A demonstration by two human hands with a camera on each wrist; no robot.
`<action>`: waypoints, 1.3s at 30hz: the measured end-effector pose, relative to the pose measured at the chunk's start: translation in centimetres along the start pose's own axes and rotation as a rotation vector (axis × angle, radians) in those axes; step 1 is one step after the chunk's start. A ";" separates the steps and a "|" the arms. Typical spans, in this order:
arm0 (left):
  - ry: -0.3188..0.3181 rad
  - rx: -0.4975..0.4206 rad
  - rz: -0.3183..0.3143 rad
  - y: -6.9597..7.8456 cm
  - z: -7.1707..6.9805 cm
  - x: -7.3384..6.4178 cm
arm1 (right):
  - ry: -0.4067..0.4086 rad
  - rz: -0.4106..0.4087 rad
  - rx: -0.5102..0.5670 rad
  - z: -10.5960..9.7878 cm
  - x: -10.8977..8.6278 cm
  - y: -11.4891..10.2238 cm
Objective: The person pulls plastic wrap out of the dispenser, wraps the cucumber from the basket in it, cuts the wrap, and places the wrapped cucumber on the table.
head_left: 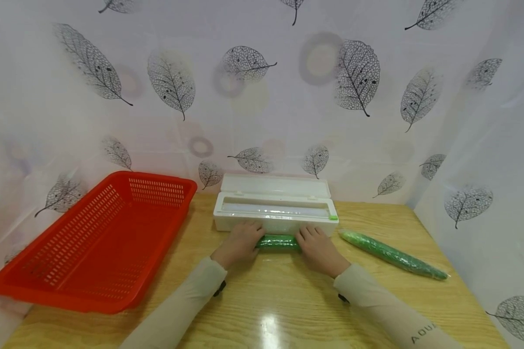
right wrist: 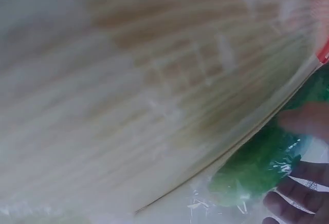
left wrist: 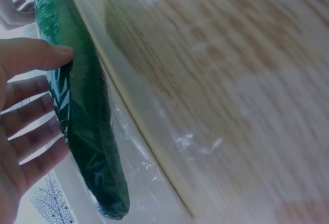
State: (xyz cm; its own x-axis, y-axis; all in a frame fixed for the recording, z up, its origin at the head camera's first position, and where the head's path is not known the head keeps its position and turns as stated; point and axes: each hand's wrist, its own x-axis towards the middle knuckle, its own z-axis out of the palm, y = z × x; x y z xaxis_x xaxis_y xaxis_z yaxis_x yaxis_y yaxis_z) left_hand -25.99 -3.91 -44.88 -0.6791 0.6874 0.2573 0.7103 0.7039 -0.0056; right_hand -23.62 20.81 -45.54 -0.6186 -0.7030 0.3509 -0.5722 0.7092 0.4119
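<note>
A green cucumber [head_left: 278, 242] lies crosswise in front of a white cling film box [head_left: 266, 224]. My left hand [head_left: 243, 242] grips its left part, thumb on the near side and fingers on the far side, as the left wrist view shows. At the other end my right hand [head_left: 318, 247] holds it in the same way. Shiny clear film covers the cucumber [left wrist: 90, 126] in the left wrist view, and more film [left wrist: 141, 167] spreads beside it. The right wrist view shows the cucumber's paler end [right wrist: 241, 178] under wrinkled film.
The box's lid [head_left: 275, 185] stands raised at the back, with the film roll [head_left: 275, 210] visible inside. A second film-wrapped cucumber [head_left: 395, 254] lies on the wooden table [head_left: 270, 295] at right. A red plastic basket [head_left: 100, 242] stands at left. Leaf-patterned sheeting [head_left: 266, 111] hangs behind.
</note>
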 end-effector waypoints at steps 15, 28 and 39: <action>-0.012 -0.102 -0.001 -0.7 0.4 0.0 | -0.018 -0.015 0.092 -0.1 0.2 0.0; -0.027 -0.070 0.033 -0.8 0.1 -0.2 | -0.090 0.079 0.235 -0.9 -0.5 0.4; -0.057 -0.094 0.002 -0.6 0.4 -0.5 | -0.063 0.098 0.236 -1.2 -1.3 0.8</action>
State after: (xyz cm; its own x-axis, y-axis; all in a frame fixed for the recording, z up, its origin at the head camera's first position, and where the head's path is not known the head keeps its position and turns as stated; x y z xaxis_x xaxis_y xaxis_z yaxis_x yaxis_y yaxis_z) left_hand -26.16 -4.63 -45.40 -0.6851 0.6998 0.2024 0.7242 0.6843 0.0853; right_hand -22.68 22.22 -44.66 -0.7052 -0.6307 0.3238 -0.6132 0.7718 0.1680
